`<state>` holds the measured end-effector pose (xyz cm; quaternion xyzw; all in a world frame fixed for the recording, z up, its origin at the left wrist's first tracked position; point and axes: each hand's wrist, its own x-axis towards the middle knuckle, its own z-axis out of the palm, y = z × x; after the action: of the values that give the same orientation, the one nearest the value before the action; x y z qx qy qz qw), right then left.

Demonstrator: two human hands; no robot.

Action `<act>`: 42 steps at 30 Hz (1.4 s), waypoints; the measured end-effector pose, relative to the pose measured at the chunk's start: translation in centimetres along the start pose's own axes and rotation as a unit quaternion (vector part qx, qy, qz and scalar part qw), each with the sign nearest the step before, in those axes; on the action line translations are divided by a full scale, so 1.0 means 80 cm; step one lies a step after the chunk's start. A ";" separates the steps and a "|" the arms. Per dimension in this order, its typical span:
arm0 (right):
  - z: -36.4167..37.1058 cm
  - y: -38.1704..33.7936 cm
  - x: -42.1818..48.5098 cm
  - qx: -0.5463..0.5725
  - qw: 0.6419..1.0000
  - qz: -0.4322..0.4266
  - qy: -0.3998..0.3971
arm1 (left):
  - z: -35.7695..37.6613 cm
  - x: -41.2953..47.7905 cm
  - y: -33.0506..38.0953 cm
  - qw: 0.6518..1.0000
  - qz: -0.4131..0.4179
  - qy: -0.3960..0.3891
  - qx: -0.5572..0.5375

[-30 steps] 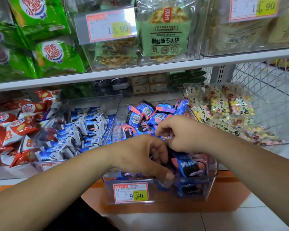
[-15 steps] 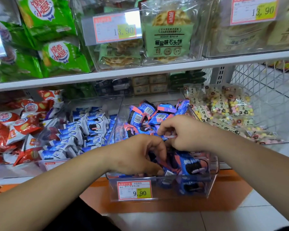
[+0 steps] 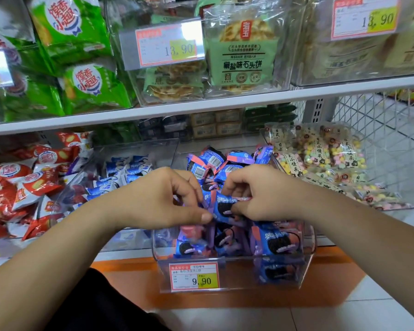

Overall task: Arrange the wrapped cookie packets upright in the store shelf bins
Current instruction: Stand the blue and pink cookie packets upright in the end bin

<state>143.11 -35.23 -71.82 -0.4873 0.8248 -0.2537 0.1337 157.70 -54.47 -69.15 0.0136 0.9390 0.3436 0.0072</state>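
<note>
Since before, left hand [image 3: 158, 199] lifted off bin [image 3: 306, 271] front; it and right hand [image 3: 265, 194] both pinch one packet [image 3: 222, 206], standing it up; rear packets [image 3: 213, 161] still jumbled.

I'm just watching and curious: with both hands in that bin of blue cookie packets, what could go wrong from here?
1. The left hand and right hand both pinch one blue packet; squeezing hard might crush the cookie or tear the wrapper.
2. The packets heaped at the back sit high; a nudge could spill them into the neighbouring bin.
3. The clear bin seems to jut past the shelf edge; pressing down might tip it.
</note>
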 end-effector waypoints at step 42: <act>0.019 -0.012 0.010 -0.156 0.959 -0.004 -0.237 | -0.001 0.006 -0.030 0.996 -0.031 -0.016 0.078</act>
<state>144.09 -36.76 -72.55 -0.5515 0.7969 0.0008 0.2465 157.15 -56.31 -70.61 -0.0099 0.9626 0.2687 0.0320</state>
